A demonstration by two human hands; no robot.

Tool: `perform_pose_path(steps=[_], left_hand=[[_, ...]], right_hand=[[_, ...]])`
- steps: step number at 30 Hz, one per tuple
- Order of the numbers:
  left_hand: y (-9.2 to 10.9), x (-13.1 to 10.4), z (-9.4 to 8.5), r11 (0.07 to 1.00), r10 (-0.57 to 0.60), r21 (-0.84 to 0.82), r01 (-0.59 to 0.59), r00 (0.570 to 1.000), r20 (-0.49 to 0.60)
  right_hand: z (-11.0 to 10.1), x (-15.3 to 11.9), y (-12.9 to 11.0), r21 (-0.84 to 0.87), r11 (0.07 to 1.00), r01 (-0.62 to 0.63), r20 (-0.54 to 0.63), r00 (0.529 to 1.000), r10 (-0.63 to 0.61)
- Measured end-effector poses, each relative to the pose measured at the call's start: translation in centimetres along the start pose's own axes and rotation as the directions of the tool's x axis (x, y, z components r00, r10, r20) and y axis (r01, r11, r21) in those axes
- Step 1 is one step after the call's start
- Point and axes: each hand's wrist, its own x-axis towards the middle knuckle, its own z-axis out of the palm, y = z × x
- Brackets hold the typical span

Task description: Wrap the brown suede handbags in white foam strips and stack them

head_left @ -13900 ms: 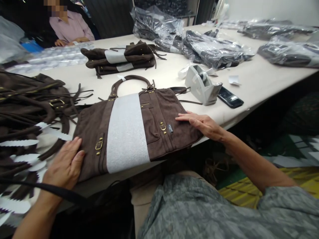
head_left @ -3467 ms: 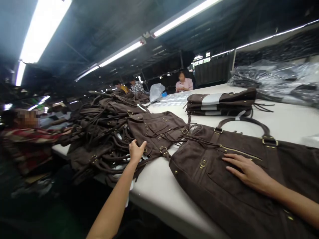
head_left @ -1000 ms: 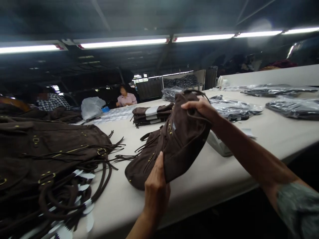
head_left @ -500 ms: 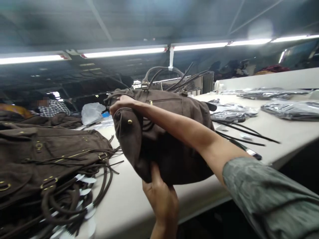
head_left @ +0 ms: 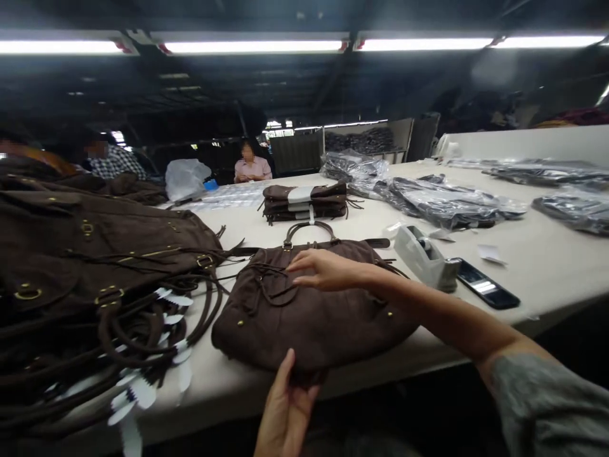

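Brown bag (head_left: pixel 333 327), between both hands (head_left: pixel 326 270)

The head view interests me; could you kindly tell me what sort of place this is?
Most likely a bag workshop's packing area: many similar brown bags, dark items wrapped in clear plastic and a tape dispenser are spread over a long pale table.

Fluorescent tubes (head_left: pixel 254 47) glow at twelve o'clock beneath a dark ceiling (head_left: pixel 285 16); a white partition (head_left: pixel 528 145) stands at two o'clock.
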Motion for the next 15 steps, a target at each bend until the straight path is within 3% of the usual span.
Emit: perform_pose_path(steps=[1, 3, 6, 8, 12, 15], left_hand=[[1.2, 0.0, -1.0, 0.998, 0.058, 0.02, -0.058, 0.997, -0.043], [3.8, 0.2, -3.1, 0.979, 0.199, 0.069, -0.19, 0.968, -0.152], [7.9, 0.8, -5.7, 0.936, 0.346, 0.14, -0.324, 0.92, -0.183], [10.1, 1.2, -6.2, 0.913, 0.38, 0.214, -0.346, 0.914, -0.143], [11.5, 2.2, -4.3, 0.847, 0.41, 0.387, -0.365, 0.911, -0.038], [11.0, 2.9, -3.0, 0.785, 0.465, 0.429, -0.447, 0.883, 0.069]], right_hand=[[-0.5, -2.2, 1.3, -0.089, 0.996, 0.001, -0.055, 0.998, -0.006], [-0.9, -6.8, 4.5, -0.223, 0.967, -0.121, -0.186, 0.979, 0.08], [-0.1, -13.6, 9.7, -0.249, 0.853, -0.459, -0.425, 0.843, 0.329], [1.3, -17.2, 11.7, -0.096, 0.806, -0.584, -0.449, 0.748, 0.489], [4.3, -21.0, 10.9, 0.299, 0.735, -0.609, -0.415, 0.611, 0.675], [5.4, -22.1, 8.6, 0.448, 0.657, -0.607, -0.477, 0.459, 0.749]])
